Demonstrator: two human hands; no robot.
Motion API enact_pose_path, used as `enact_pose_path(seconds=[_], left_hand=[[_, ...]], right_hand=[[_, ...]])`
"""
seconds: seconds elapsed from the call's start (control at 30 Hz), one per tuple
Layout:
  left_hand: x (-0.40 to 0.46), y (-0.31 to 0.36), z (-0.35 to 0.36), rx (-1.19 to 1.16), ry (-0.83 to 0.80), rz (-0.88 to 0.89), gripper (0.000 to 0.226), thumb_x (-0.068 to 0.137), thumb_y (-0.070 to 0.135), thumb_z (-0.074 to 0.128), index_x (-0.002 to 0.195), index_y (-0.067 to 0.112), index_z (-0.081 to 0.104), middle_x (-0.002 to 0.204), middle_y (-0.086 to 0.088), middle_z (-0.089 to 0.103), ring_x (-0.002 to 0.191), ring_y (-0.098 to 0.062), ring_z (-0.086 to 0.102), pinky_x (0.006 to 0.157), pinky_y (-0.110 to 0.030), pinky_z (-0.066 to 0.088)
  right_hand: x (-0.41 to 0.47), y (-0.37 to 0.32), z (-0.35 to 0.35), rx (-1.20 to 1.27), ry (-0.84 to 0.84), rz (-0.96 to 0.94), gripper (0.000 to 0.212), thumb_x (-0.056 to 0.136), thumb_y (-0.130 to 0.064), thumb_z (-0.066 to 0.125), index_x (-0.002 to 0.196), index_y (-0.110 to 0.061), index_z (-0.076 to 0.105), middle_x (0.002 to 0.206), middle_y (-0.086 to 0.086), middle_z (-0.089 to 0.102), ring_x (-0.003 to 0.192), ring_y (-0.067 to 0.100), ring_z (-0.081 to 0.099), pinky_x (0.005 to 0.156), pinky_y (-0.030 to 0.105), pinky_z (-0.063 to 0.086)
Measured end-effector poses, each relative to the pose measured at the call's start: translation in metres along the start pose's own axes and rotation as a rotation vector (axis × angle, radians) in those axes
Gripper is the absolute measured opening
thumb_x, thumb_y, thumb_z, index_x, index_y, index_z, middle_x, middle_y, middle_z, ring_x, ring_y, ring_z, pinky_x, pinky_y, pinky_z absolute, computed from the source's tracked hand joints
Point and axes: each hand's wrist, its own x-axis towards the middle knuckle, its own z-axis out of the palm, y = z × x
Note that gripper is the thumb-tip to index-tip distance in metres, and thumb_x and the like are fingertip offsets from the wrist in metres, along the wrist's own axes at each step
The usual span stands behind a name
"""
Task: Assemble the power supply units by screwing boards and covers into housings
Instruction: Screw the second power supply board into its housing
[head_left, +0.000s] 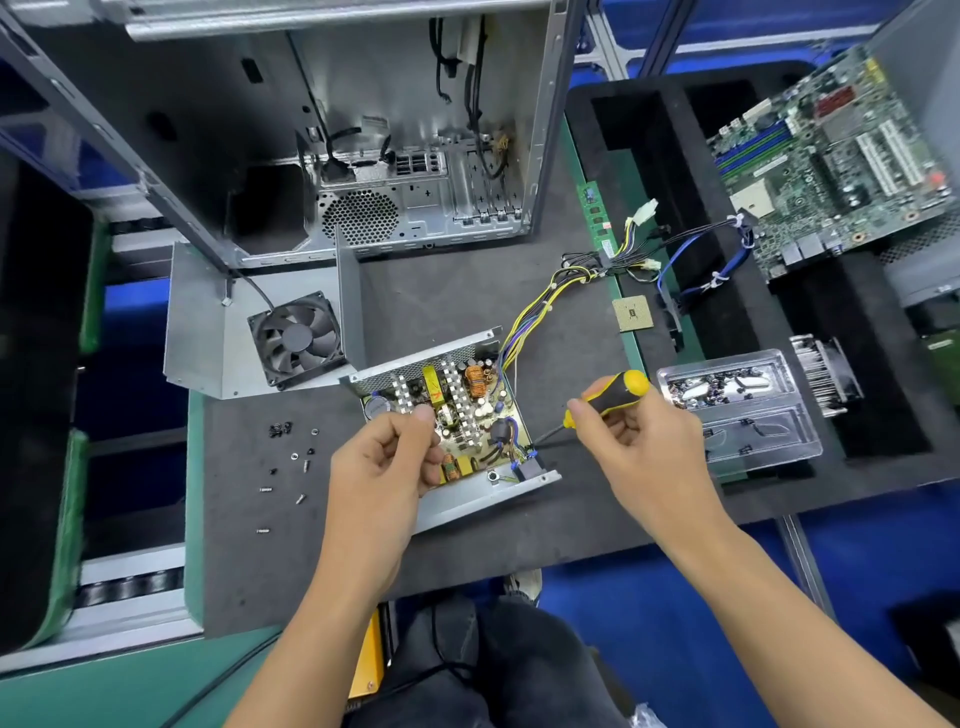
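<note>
PSU housing (470, 501) w/ board (457, 415) seated; my left hand (382, 467) grips its edge to steady. Right hand (631, 441) grasps screwdriver (608, 397), tip angled at corner screw.

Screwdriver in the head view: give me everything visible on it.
The screwdriver has a black and yellow handle with a yellow butt cap and a thin dark shaft. The right hand grips the handle, butt end pointing up and right. The shaft slants down-left, its tip at the near right corner of the open power supply housing, beside blue wiring. Tip type too small to tell.
</note>
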Motion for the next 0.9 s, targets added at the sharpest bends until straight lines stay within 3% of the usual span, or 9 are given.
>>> enact_pose_path(seconds=[0.23,0.37,0.53,0.67,0.9], left_hand=[[-0.001,0.000,-0.001,0.000,-0.002,-0.011,0.038,0.092,0.045,0.063,0.067,0.016,0.063,0.067,0.000,0.058,0.060,-0.011,0.049,0.056,-0.017,0.044],[-0.002,0.003,-0.001,0.008,0.003,-0.024,0.036,0.097,0.038,0.060,0.071,0.013,0.065,0.067,0.000,0.060,0.058,-0.011,0.047,0.057,-0.017,0.043],[-0.004,0.014,0.010,0.111,-0.025,0.006,0.024,0.095,0.026,0.066,0.076,0.013,0.074,0.070,0.004,0.071,0.047,0.003,0.048,0.050,-0.006,0.037],[-0.001,0.019,0.021,0.243,-0.076,0.005,0.008,0.089,0.022,0.073,0.082,0.023,0.078,0.074,0.012,0.075,0.053,0.007,0.056,0.051,-0.005,0.039],[0.005,0.017,0.037,0.211,-0.150,-0.125,0.009,0.084,0.014,0.079,0.085,0.023,0.075,0.070,0.011,0.073,0.049,0.003,0.055,0.048,-0.012,0.044]], right_hand=[[-0.003,-0.005,0.003,-0.037,-0.026,-0.045,0.023,0.084,-0.049,0.060,0.084,-0.026,0.061,0.071,-0.006,0.064,0.060,0.013,0.054,0.061,0.021,0.046],[-0.002,-0.009,-0.003,0.011,0.010,0.024,0.013,0.086,-0.040,0.066,0.084,-0.028,0.062,0.074,-0.007,0.070,0.064,0.014,0.061,0.065,0.017,0.048],[-0.001,-0.015,-0.012,0.146,0.088,0.095,0.009,0.092,-0.026,0.066,0.084,-0.028,0.065,0.073,-0.011,0.072,0.066,0.005,0.066,0.066,0.013,0.050],[0.001,-0.021,-0.022,0.324,0.169,0.205,0.010,0.092,-0.033,0.065,0.087,-0.024,0.065,0.067,-0.004,0.069,0.055,0.007,0.059,0.056,0.014,0.046],[0.000,-0.033,-0.027,0.624,0.172,0.313,0.024,0.083,-0.047,0.067,0.078,-0.024,0.068,0.064,0.003,0.062,0.053,0.012,0.049,0.049,0.017,0.042]])
